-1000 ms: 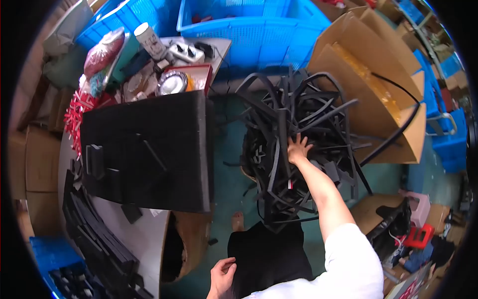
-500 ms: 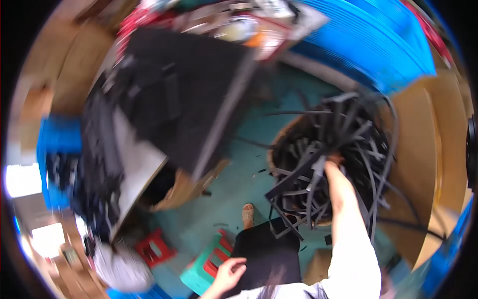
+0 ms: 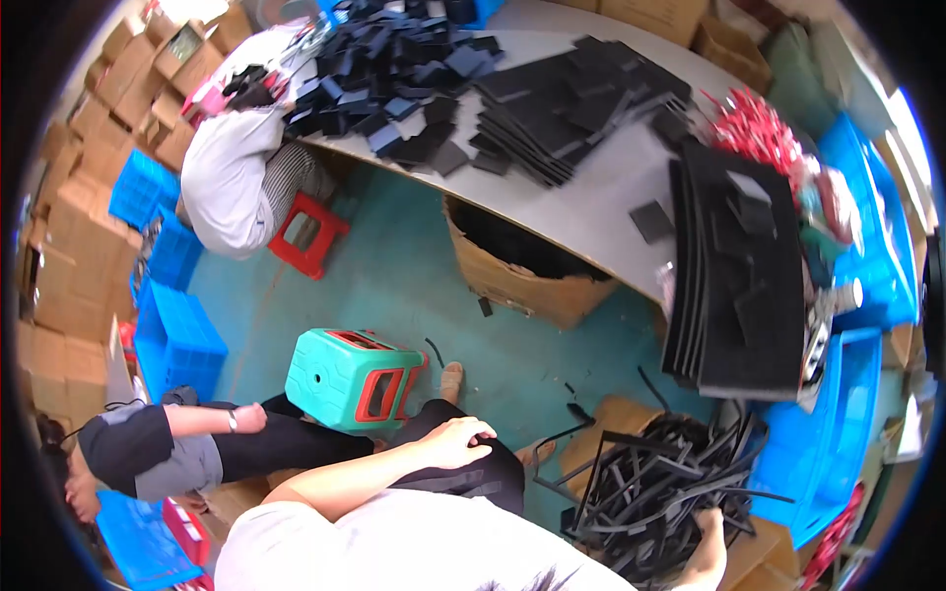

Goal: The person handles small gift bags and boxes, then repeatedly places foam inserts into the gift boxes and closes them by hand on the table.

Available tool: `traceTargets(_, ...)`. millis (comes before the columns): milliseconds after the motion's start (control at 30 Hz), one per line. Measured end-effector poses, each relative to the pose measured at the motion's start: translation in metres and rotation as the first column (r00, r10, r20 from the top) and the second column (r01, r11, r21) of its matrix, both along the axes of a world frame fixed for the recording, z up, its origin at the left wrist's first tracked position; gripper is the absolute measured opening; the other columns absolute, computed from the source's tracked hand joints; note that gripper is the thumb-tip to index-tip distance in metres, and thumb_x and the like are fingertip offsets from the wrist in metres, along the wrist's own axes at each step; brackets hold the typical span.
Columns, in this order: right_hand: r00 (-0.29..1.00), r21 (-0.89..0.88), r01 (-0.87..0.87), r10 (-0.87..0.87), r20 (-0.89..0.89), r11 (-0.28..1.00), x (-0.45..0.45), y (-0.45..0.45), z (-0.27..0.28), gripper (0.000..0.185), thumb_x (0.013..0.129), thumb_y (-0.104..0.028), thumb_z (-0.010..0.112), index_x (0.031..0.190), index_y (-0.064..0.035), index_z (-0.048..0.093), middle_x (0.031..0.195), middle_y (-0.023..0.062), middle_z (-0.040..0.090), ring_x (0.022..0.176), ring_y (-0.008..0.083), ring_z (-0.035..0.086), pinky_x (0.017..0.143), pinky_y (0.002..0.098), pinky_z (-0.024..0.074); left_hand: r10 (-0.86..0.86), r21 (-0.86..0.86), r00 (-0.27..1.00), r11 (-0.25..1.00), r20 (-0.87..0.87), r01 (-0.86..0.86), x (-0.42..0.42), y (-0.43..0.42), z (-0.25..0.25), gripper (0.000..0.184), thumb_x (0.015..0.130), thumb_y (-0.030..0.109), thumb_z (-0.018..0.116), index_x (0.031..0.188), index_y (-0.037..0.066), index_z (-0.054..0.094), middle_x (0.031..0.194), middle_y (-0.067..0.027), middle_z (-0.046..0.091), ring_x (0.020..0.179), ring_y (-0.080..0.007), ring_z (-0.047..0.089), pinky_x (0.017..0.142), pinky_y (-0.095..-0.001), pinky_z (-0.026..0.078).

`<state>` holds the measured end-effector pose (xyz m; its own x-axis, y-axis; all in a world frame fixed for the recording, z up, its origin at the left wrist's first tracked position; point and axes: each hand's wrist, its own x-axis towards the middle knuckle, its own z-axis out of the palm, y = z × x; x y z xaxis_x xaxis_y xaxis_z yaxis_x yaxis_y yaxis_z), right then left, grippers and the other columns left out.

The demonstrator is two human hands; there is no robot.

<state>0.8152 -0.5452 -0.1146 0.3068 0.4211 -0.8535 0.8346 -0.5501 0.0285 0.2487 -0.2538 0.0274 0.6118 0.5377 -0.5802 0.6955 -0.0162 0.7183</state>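
My right hand (image 3: 708,517) reaches in at the edge of a tangled heap of black strips (image 3: 655,478). It touches the strips, and its fingers are partly hidden among them. The heap fills a container whose brown cardboard-like rim (image 3: 616,419) shows at the back. My left hand (image 3: 458,443) hovers over or rests on my dark-trousered thigh, fingers loosely bent with a gap by the thumb. I make out nothing in it. Nearest to it stands a green and red stool (image 3: 340,379).
Black sheets (image 3: 739,266) lie stacked on the grey table (image 3: 611,222), with small dark pieces (image 3: 384,69) piled farther left. A cardboard box (image 3: 522,286) sits below. Blue crates (image 3: 182,340) stand left. One person (image 3: 232,182) bends at the table; another (image 3: 163,443) sits at left.
My view has swung, so the strip heap now lies lower right and more of the table and two people show. My right hand stays at the strips; my left remains near my thigh.
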Motion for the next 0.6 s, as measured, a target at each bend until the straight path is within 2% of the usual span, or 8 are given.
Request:
traceTargets(167,0.986,-0.229,-0.108,0.076,-0.146,0.967,-0.101,0.103,0.143,0.047,0.071,-0.045,0.073,0.092,-0.0029,0.073,0.09,0.0123,0.071,0.082,0.0267,0.067,0.071,0.0399,0.0548,0.084,0.181,0.986,0.978,0.142,-0.109,-0.086,0.07,-0.005,0.033,0.084,0.026,0.063,0.111,0.006,0.06,0.101,-0.0164,0.06,0.093,-0.0307,0.061,0.083,-0.0384,0.05)
traceTargets(200,0.975,-0.258,-0.198,0.218,0.051,0.946,-0.091,0.104,0.088,0.045,0.071,-0.046,0.072,0.086,-0.0042,0.074,0.092,0.0141,0.071,0.084,0.029,0.067,0.071,0.0396,0.0545,0.122,0.25,0.974,0.953,0.192,-0.169,-0.106,0.084,-0.01,0.034,0.083,0.025,0.064,0.11,0.005,0.061,0.103,-0.0174,0.06,0.095,-0.0332,0.06,0.084,-0.0398,0.05)
traceTargets(233,0.623,-0.207,-0.78,0.763,-0.17,0.591,-0.116,0.147,0.061,0.043,0.07,-0.042,0.071,0.089,-0.0039,0.073,0.094,0.0176,0.069,0.088,0.0311,0.066,0.074,0.0408,0.0539,0.165,0.288,0.964,0.932,0.208,-0.221,-0.125,0.1,-0.007,0.034,0.082,0.024,0.065,0.11,0.005,0.061,0.105,-0.0171,0.061,0.095,-0.0332,0.06,0.085,-0.0402,0.05)
traceTargets(267,0.838,-0.004,-0.546,0.546,0.003,0.838,-0.192,0.222,0.102,0.038,0.068,-0.035,0.07,0.087,-0.0018,0.071,0.094,0.0195,0.068,0.093,0.0335,0.064,0.08,0.0428,0.0516,0.233,0.267,0.95,0.921,0.21,-0.285,-0.144,0.119,-0.003,0.034,0.081,0.023,0.065,0.109,0.005,0.062,0.105,-0.0161,0.061,0.095,-0.0323,0.061,0.084,-0.0399,0.05)
traceTargets(300,0.969,0.303,-0.168,0.214,-0.124,0.938,-0.247,0.282,0.125,0.04,0.068,-0.031,0.07,0.093,0.0004,0.067,0.096,0.0214,0.066,0.096,0.037,0.062,0.083,0.0445,0.0497,0.289,0.299,0.934,0.891,0.209,-0.342,-0.164,0.134,0.0,0.033,0.081,0.023,0.066,0.108,0.005,0.063,0.106,-0.0152,0.062,0.093,-0.0313,0.061,0.083,-0.0393,0.05)
traceTargets(367,0.922,0.611,-0.275,0.383,-0.05,0.742,-0.333,0.388,0.127,0.047,0.075,-0.024,0.069,0.116,-0.0051,0.054,0.11,0.0172,0.059,0.107,0.0356,0.055,0.092,0.0424,0.0455,0.38,0.322,0.896,0.839,0.23,-0.438,-0.202,0.162,-0.004,0.034,0.081,0.021,0.067,0.11,0.004,0.063,0.108,-0.0145,0.062,0.089,-0.0302,0.062,0.08,-0.0386,0.05)
traceTargets(500,0.8,0.911,-0.33,0.586,0.129,0.249,-0.471,0.578,0.121,0.047,0.073,-0.017,0.072,0.114,-0.0068,0.052,0.122,0.0149,0.053,0.116,0.0334,0.05,0.097,0.0426,0.0413,0.478,0.334,0.856,0.788,0.197,-0.517,-0.255,0.212,0.01,0.035,0.083,0.019,0.067,0.113,0.003,0.062,0.109,-0.013,0.062,0.092,-0.0284,0.063,0.08,-0.0369,0.051)
traceTargets(600,0.81,0.919,-0.338,0.56,0.174,0.203,-0.533,0.688,0.098,0.056,0.07,-0.021,0.076,0.118,-0.0094,0.049,0.131,0.0155,0.045,0.124,0.0346,0.041,0.102,0.0445,0.036,0.54,0.318,0.824,0.76,0.175,-0.566,-0.272,0.252,0.014,0.035,0.083,0.018,0.067,0.114,0.003,0.061,0.11,-0.0128,0.061,0.093,-0.0275,0.064,0.08,-0.0361,0.052)
